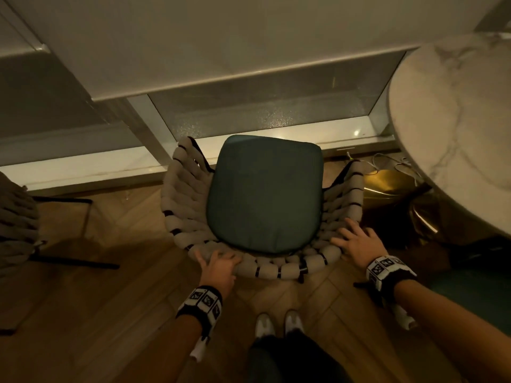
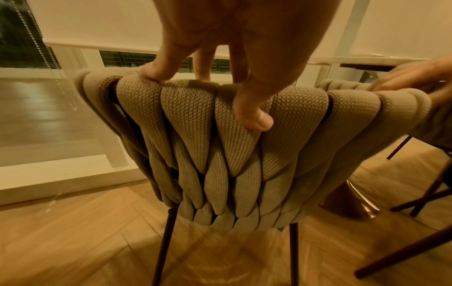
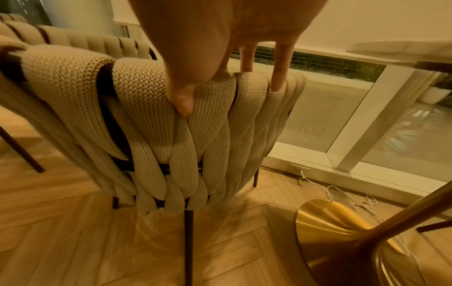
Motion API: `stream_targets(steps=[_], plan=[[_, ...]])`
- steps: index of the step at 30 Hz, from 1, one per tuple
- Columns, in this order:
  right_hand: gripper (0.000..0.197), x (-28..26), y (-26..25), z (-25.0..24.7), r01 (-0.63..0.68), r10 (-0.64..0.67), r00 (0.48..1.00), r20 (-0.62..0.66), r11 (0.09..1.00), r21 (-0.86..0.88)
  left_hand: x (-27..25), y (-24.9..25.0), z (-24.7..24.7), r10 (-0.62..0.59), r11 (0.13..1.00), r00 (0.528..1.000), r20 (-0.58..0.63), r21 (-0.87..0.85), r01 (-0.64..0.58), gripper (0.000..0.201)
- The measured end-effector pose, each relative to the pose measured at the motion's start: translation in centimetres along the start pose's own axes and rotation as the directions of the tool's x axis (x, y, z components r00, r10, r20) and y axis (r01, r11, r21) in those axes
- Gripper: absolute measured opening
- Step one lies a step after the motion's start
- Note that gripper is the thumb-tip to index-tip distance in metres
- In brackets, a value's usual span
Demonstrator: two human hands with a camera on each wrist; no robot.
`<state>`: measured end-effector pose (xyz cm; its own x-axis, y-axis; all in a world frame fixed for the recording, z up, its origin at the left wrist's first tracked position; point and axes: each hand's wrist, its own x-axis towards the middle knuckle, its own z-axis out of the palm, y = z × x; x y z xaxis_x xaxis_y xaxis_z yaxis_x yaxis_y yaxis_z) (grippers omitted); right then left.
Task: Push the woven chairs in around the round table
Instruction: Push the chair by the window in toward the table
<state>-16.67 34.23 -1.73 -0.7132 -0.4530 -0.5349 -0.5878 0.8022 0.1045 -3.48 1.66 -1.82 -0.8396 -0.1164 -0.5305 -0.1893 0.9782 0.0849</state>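
A woven beige chair point(image 1: 276, 268) with a teal seat cushion point(image 1: 265, 194) stands in front of me, facing the window. The round marble table point(image 1: 456, 106) is to its right, apart from it. My left hand point(image 1: 218, 261) grips the left part of the backrest rim; in the left wrist view the left hand point(image 2: 208, 92) has fingers over the top of the chair point(image 2: 220, 154) and the thumb point(image 2: 254, 118) on the outer weave. My right hand point(image 1: 354, 239) holds the right part of the rim; in the right wrist view the right hand point(image 3: 229, 91) clasps the chair point(image 3: 171, 145) the same way.
A second woven chair point(image 1: 16, 222) stands at the far left. The table's gold pedestal base point(image 3: 342, 222) sits close to the chair's right side, with white cables point(image 3: 342, 193) on the floor behind it. A white-framed glass door point(image 1: 262, 117) lies just beyond the chair. My feet point(image 1: 279, 324) are behind it.
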Motion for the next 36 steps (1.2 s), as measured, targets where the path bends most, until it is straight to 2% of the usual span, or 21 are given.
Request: stream_targets(steps=[5, 10, 13, 15, 17, 19, 22, 26, 29, 31, 36], plan=[[0.061, -2.1, -3.3, 2.7, -0.025, 0.026, 1.000, -0.004, 0.999, 0.034, 0.7, -3.3, -1.1, 0.061, 0.997, 0.998, -0.024, 0.051, -0.059, 0.054], [0.055, -3.3, -6.8, 2.8, 0.140, -0.143, 0.975, -0.171, 0.990, -0.033, 0.9, -5.8, -2.6, 0.091, 0.970, 0.996, -0.023, 0.231, -0.083, 0.055], [0.066, -2.8, -4.5, 1.9, 0.219, -0.225, 0.971, -0.079, 0.973, -0.080, 0.3, -4.3, -1.8, 0.072, 0.972, 0.994, -0.083, 0.231, -0.051, 0.055], [0.072, -1.7, -1.1, 0.6, 0.150, -0.153, 0.987, -0.045, 0.987, -0.062, -0.7, -1.6, -0.2, 0.098, 0.984, 0.995, -0.033, 0.153, -0.092, 0.066], [0.064, -0.5, 2.7, -0.5, 0.026, -0.031, 0.998, -0.062, 0.997, -0.079, -1.8, 1.7, 1.8, 0.135, 0.989, 0.991, 0.026, 0.050, -0.136, 0.069], [0.062, 1.0, 5.2, -1.1, -0.052, 0.050, 0.998, -0.038, 0.997, -0.060, -2.6, 4.5, 3.1, 0.136, 0.991, 0.991, 0.012, -0.023, -0.135, 0.056], [0.062, 2.4, 5.8, -0.5, -0.070, 0.070, 0.997, -0.025, 0.998, -0.003, -2.9, 6.5, 3.5, 0.103, 0.989, 0.994, -0.036, -0.103, -0.107, 0.035], [0.053, 1.4, 5.0, 1.1, -0.093, 0.094, 0.991, -0.098, 0.996, 0.016, -2.5, 6.0, 3.7, 0.107, 0.975, 0.992, -0.060, -0.189, -0.116, 0.032], [0.046, -1.0, 3.6, 2.9, -0.112, 0.116, 0.985, -0.129, 0.993, 0.033, -2.7, 3.5, 4.2, 0.181, 0.976, 0.984, -0.003, -0.121, -0.180, 0.036], [0.050, -2.6, 2.0, 3.9, -0.147, 0.152, 0.982, -0.110, 0.988, 0.057, -2.5, 1.8, 4.1, 0.241, 0.970, 0.969, 0.052, -0.048, -0.239, 0.041], [0.059, -5.6, -0.7, 5.2, -0.199, 0.201, 0.979, -0.017, 0.975, 0.102, -0.7, -0.2, 1.3, 0.253, 0.963, 0.967, 0.022, 0.093, -0.254, 0.039]])
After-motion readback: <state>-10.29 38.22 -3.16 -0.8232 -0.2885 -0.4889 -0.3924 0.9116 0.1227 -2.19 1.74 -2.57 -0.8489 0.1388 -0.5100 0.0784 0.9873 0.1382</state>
